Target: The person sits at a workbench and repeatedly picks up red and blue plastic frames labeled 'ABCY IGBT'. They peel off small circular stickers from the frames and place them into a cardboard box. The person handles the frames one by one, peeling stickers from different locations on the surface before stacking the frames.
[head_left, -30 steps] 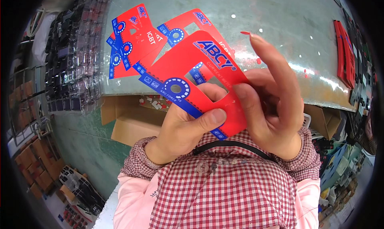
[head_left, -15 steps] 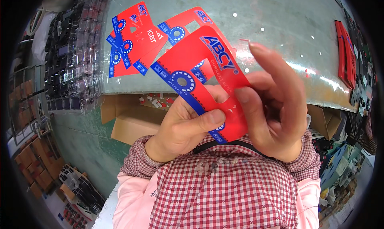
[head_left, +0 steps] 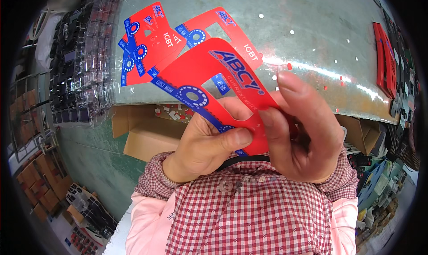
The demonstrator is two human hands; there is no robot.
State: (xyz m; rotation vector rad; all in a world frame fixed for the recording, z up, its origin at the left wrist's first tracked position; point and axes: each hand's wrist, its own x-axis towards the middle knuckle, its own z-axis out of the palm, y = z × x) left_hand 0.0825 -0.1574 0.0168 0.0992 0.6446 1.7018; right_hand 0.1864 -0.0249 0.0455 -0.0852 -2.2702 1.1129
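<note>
A thin red panel label (head_left: 178,70) with a blue edge strip and cut-out openings is held tilted above the table's near edge. My left hand (head_left: 196,146) grips its lower part, thumb on the front face and fingers behind. At the right edge, my right hand (head_left: 307,143) has its thumb against the label; the index finger is raised apart and the other fingers curl behind. Beyond lies a similar red label (head_left: 243,36) on the table, partly covered by the held one. More such labels (head_left: 156,28) overlap to its left.
The grey table (head_left: 312,14) carries scattered small red discs (head_left: 289,66) and white bits. An open cardboard box (head_left: 147,143) sits below its near edge. Plastic-wrapped dark pieces (head_left: 80,68) are stacked at left. Red strips (head_left: 384,61) lie at right, above another cardboard box (head_left: 363,134).
The held label has tipped and shifted slightly left, bowing a little. My right index finger has come down, and the small red sliver near its tip is no longer visible there.
</note>
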